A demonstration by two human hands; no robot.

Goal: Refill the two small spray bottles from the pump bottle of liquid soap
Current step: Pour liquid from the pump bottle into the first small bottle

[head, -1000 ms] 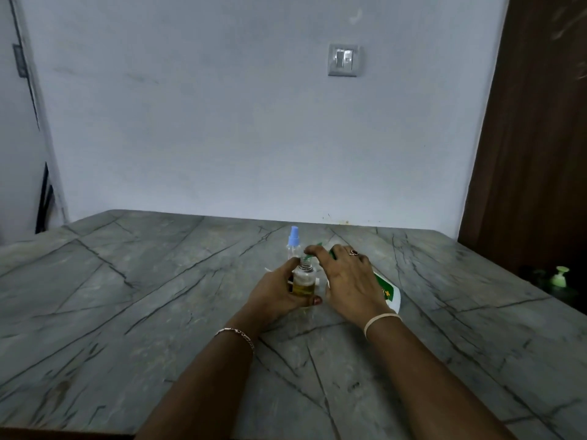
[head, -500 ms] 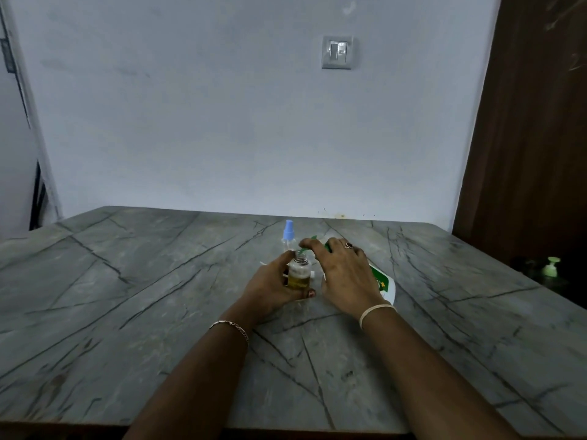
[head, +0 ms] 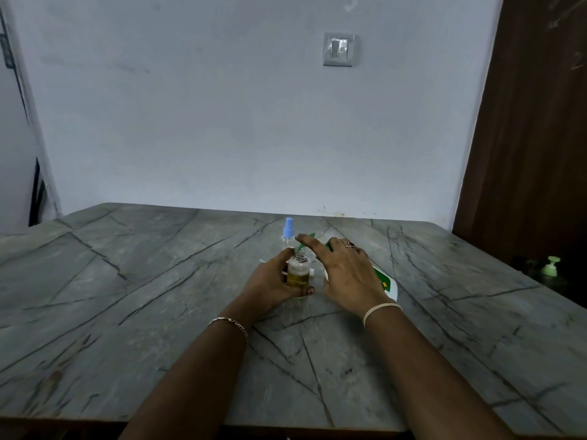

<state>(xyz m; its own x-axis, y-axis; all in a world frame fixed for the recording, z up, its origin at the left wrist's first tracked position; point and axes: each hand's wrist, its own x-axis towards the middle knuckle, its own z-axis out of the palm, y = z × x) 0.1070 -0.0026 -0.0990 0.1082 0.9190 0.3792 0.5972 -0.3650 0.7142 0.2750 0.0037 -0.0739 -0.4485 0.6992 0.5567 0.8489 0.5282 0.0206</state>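
Note:
My left hand grips a small clear spray bottle that stands uncapped on the table, with yellowish liquid in its lower half. My right hand holds the white pump bottle with a green label, tilted towards the small bottle. Its index finger stretches along the green pump head, whose spout points at the small bottle's open neck. Behind them stands the second spray bottle, upright with its blue spray cap on. My right hand hides most of the pump bottle.
The grey veined stone table reaches to the white wall. A dark bottle with a light-green pump sits off the table's right edge, in front of a brown door. The near table edge runs along the bottom.
My right hand's fingers have straightened and lifted a little over the pump head. My left hand still grips the small bottle in the same place.

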